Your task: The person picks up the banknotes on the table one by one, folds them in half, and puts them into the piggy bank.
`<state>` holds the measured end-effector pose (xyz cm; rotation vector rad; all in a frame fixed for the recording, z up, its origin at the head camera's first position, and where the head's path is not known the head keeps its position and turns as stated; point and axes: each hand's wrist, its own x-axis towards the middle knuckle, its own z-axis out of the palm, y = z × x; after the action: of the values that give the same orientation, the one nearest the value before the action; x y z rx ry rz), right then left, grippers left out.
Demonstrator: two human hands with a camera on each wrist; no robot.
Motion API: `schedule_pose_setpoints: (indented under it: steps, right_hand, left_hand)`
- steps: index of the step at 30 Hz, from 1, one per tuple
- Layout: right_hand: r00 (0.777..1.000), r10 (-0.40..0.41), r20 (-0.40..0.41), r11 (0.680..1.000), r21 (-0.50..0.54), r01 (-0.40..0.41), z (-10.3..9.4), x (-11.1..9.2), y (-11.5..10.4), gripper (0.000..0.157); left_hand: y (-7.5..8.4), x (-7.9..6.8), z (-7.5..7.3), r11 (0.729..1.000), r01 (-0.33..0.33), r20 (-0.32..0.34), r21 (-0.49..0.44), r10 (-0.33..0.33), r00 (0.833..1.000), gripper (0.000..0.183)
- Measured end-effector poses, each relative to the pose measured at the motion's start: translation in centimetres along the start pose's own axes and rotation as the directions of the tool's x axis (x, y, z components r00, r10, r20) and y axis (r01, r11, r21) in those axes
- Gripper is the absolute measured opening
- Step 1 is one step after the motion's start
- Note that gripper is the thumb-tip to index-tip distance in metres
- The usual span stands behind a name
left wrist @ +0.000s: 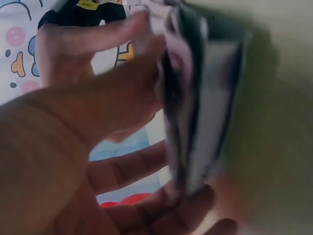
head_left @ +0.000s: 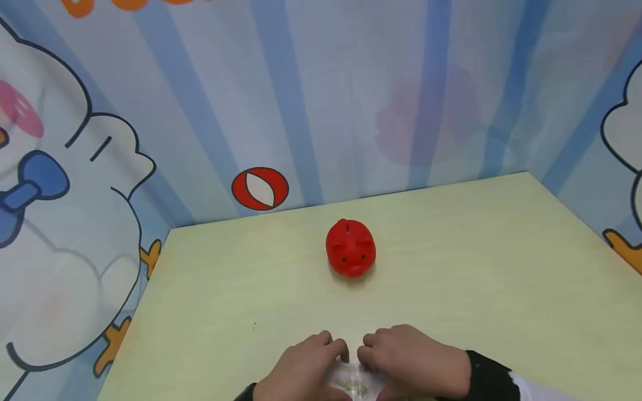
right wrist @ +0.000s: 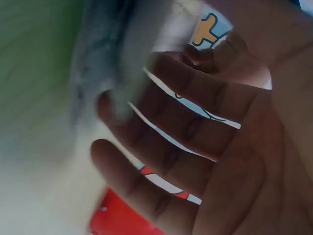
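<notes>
Close to the body, both hands hold a small whitish folded thing [head_left: 357, 381] with a shiny surface and gold-coloured marks. From the left wrist it appears as a stack of thin layers [left wrist: 215, 103] with dark edges, blurred. The left hand [head_left: 311, 365] grips its left side, fingers over the far edge and thumb on the near side. The right hand [head_left: 411, 356] grips the right side, its bent fingers [right wrist: 161, 112] reaching along the thing. Beyond the hands a red piggy bank [head_left: 351, 250] stands on the table with its snout toward me and a slot on top.
The pale yellow table [head_left: 476, 267] meets a blue-striped printed backdrop [head_left: 351, 100] along its far edge. Side panels carry large white cartoon figures [head_left: 60, 278] at the left and right.
</notes>
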<state>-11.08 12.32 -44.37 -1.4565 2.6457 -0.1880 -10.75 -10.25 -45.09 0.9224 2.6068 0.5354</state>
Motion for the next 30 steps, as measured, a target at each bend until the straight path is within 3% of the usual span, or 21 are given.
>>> schedule_pose_setpoints:
  steps: [4, 7, 11, 17, 22, 24, 26, 27, 28, 30]
  right_hand:
    - [0.999, 0.016, 0.050, 0.988, 0.151, -0.023, 0.4, 0.4, 0.3, 0.028]
    - [0.993, 0.039, 0.115, 0.940, 0.332, -0.075, 0.4, 0.6, 0.4, 0.026]
    - [0.987, 0.047, 0.153, 0.869, 0.481, -0.116, 0.5, 0.9, 0.6, 0.023]
    - [0.995, 0.009, 0.102, 0.795, 0.602, -0.069, -0.1, 1.3, 1.3, 0.014]
    - [1.000, 0.024, 0.016, 0.706, 0.707, -0.028, -1.9, 1.0, 2.1, 0.006]
    - [0.996, 0.062, -0.062, 0.681, 0.733, 0.004, -3.2, 0.8, 2.3, 0.004]
    - [0.975, 0.114, -0.192, 0.686, 0.725, 0.063, -4.9, 0.7, 2.6, 0.002]
    - [0.953, 0.151, -0.261, 0.693, 0.716, 0.087, -5.9, 0.7, 2.6, 0.003]
    - [0.924, 0.189, -0.333, 0.701, 0.705, 0.111, -6.9, 0.7, 2.7, 0.004]
    - [0.842, 0.273, -0.466, 0.716, 0.683, 0.146, -9.1, 0.8, 2.7, 0.009]
  left_hand:
    - [0.1, 0.2, -0.3, 0.999, 0.027, 0.032, -0.045, -0.026, 0.999, 0.030]
    - [0.2, 0.4, -0.6, 0.989, 0.080, 0.079, -0.126, -0.070, 0.994, 0.023]
    - [0.5, 0.5, -1.3, 0.946, 0.151, 0.125, -0.287, -0.119, 0.985, 0.020]
    - [0.3, -0.2, -2.4, 0.886, 0.062, 0.020, -0.460, -0.060, 0.998, 0.013]
    - [0.4, -0.5, -4.3, 0.812, 0.086, 0.001, -0.578, -0.105, 0.994, 0.007]
    - [0.7, -0.6, -5.5, 0.797, 0.073, -0.061, -0.599, -0.136, 0.989, 0.008]
    - [1.0, -0.7, -7.0, 0.807, 0.006, -0.191, -0.591, -0.148, 0.970, 0.008]
    - [1.1, -0.7, -7.8, 0.810, -0.050, -0.275, -0.584, -0.140, 0.951, 0.008]
    - [1.3, -0.6, -8.7, 0.810, -0.109, -0.359, -0.576, -0.131, 0.924, 0.009]
    - [1.7, -0.4, -10.4, 0.801, -0.226, -0.510, -0.554, -0.112, 0.853, 0.011]
